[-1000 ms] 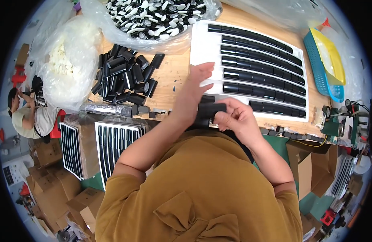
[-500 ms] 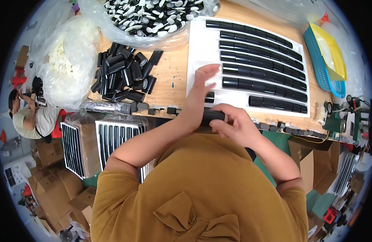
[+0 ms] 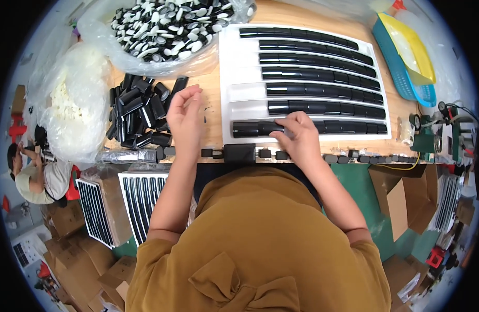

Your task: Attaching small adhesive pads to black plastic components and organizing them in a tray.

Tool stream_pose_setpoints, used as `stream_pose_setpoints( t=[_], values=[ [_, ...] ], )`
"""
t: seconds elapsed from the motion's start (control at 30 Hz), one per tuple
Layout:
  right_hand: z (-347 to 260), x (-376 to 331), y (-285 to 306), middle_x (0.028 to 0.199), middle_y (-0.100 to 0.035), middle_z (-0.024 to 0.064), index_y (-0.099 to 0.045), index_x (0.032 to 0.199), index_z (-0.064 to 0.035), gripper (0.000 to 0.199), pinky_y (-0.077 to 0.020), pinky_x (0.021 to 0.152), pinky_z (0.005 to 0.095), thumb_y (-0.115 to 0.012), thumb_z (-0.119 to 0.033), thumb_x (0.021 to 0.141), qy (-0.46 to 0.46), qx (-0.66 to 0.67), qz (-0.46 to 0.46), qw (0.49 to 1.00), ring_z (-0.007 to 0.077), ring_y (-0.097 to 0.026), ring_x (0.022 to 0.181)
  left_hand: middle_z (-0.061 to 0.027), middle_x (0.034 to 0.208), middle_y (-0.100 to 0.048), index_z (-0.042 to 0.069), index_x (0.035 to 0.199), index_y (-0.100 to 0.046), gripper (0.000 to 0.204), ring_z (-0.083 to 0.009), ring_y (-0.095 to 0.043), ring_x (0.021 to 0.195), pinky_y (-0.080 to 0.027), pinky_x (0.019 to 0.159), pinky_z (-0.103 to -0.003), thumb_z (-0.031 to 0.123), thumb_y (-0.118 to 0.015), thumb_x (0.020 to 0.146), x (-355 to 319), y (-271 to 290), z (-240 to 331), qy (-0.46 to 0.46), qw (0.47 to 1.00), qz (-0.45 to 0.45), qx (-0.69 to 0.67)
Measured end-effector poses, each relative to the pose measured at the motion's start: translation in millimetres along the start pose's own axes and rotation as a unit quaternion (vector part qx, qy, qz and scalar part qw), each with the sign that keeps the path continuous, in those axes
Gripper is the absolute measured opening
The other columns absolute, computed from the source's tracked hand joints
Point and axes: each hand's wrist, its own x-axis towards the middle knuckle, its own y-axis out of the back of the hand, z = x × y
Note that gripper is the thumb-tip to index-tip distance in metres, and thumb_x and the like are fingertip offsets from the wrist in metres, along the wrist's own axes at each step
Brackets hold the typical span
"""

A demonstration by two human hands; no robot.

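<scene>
The right hand (image 3: 302, 139) has its fingers clamped on a glossy black plastic cylinder (image 3: 269, 128) in the white plastic tray (image 3: 234, 54) beneath them. The left hand's (image 3: 186, 120) fingers curl, slightly apart, beside loose black cylinders (image 3: 141, 106). Marks on brown cardboard boxes (image 3: 76, 262) are unreadably small.

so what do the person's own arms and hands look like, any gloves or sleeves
Both the left hand and right hand are bare: no gloves. The forearms are uncovered too, with no watch or bracelet showing. Short, plain mustard-brown sleeves end near the elbows. Any rings are too small to tell.
</scene>
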Motion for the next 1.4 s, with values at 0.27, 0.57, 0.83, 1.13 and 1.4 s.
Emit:
stream_pose_setpoints(
  t=[0.27, 0.57, 0.83, 1.13, 1.4],
  values=[
    [9, -3, 51, 0.087, -0.062, 0.012, -0.063, 0.084, -0.003, 0.019, -0.048, 0.076, 0.0392, -0.076, -0.013, 0.074, -0.029, -0.148, 0.066, 0.986, 0.0313, -0.059, 0.087, -0.0021, 0.091, -0.065, -0.001, 0.096, -0.066, 0.012, -0.0064, -0.056, 0.082, -0.044, 0.074, -0.02, 0.009, -0.063, 0.091, 36, 24, -3, -0.046, 0.996, 0.033, 0.066],
    [11, 4, 86, 0.095, -0.057, 0.0126, -0.06, 0.095, -0.0004, 0.032, -0.0476, 0.081, 0.0376, -0.075, 0.001, 0.066, -0.088, -0.12, -0.095, 0.984, 0.0316, -0.057, 0.093, -0.0149, 0.087, -0.067, 0.0, 0.094, -0.068, 0.019, -0.0279, -0.065, 0.079, -0.051, 0.072, -0.036, 0.014, -0.068, 0.08, 139, 14, -20, -0.265, 0.854, -0.022, 0.448],
    [17, 5, 81, 0.094, -0.054, 0.0121, -0.058, 0.098, -0.0024, 0.037, -0.0469, 0.082, 0.0379, -0.073, 0.003, 0.065, -0.069, -0.102, -0.137, 0.983, 0.0319, -0.054, 0.094, -0.0135, 0.087, -0.06, 0.004, 0.082, -0.06, 0.012, -0.034, -0.061, 0.087, -0.049, 0.073, -0.044, 0.013, -0.066, 0.077, 161, -22, -31, -0.255, 0.797, -0.056, 0.544],
    [21, 11, 88, 0.096, -0.054, 0.0116, -0.057, 0.096, -0.0041, 0.036, -0.0459, 0.083, 0.0395, -0.074, 0.001, 0.065, -0.075, -0.097, -0.157, 0.98, 0.033, -0.054, 0.098, -0.0112, 0.085, -0.055, 0.014, 0.119, -0.061, 0.04, -0.0245, -0.056, 0.075, -0.048, 0.071, -0.034, 0.002, -0.061, 0.081, 142, -17, -16, -0.249, 0.838, -0.105, 0.474],
    [24, 8, 85, 0.088, -0.058, 0.0055, -0.062, 0.104, -0.0023, 0.032, -0.0488, 0.068, 0.0293, -0.074, -0.001, 0.075, -0.104, 0.06, -0.039, 0.992, 0.0178, -0.059, 0.078, -0.0061, 0.078, -0.062, 0.0, 0.097, -0.062, 0.022, -0.0151, -0.057, 0.062, -0.045, 0.059, -0.027, 0.007, -0.073, 0.079, 103, 8, -6, -0.12, 0.951, 0.02, 0.285]
  ],
)
